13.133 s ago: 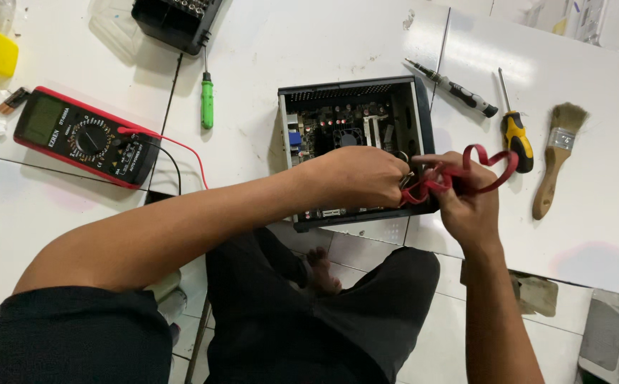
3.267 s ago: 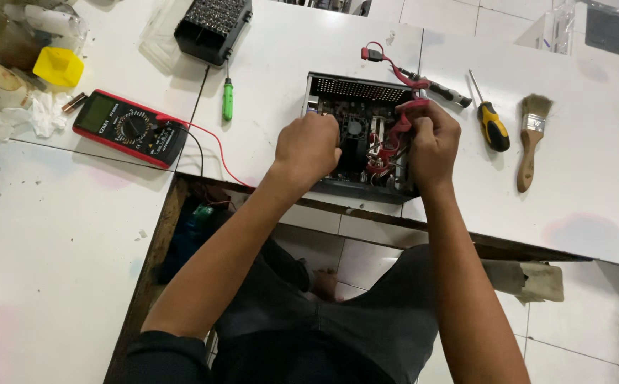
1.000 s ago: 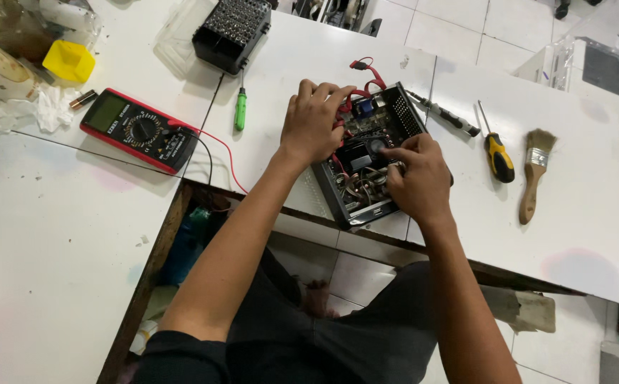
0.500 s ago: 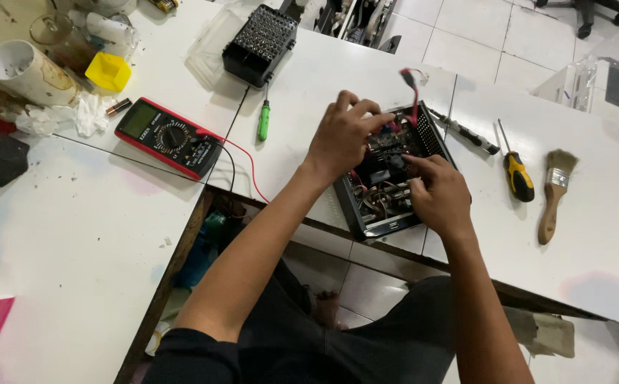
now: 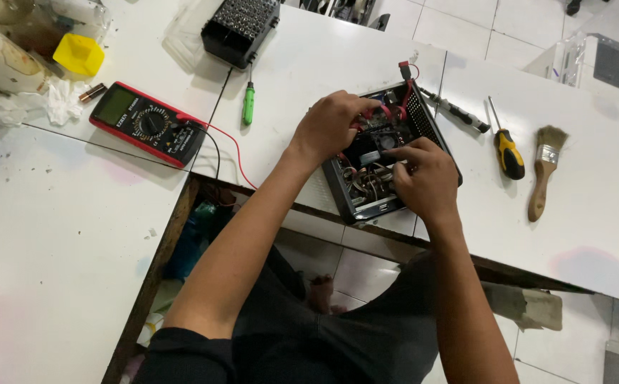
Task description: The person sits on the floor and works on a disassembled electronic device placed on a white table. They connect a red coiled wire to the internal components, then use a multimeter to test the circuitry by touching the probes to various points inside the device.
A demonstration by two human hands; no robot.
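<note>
A small open black metal case (image 5: pixel 427 126) full of circuit parts and wires sits at the near edge of the white table (image 5: pixel 580 213). My left hand (image 5: pixel 332 124) rests on its far left side, fingers closed on a red cable (image 5: pixel 403 92) that rises out of the case. My right hand (image 5: pixel 427 178) lies over the middle of the case, its fingers curled down among the parts; what they touch is hidden.
A red multimeter (image 5: pixel 147 124) with a red lead lies left, beside a green screwdriver (image 5: pixel 249 103) and a black bit box (image 5: pixel 240 28). Right of the case lie a black tool (image 5: pixel 459 112), a yellow-handled screwdriver (image 5: pixel 507 151) and a paintbrush (image 5: pixel 543 171). A yellow block (image 5: pixel 78 54) and cup stand far left.
The case has been turned at an angle on the table. The red cable went from both hands outside the case to my left hand at the case's far side; my right hand moved inside.
</note>
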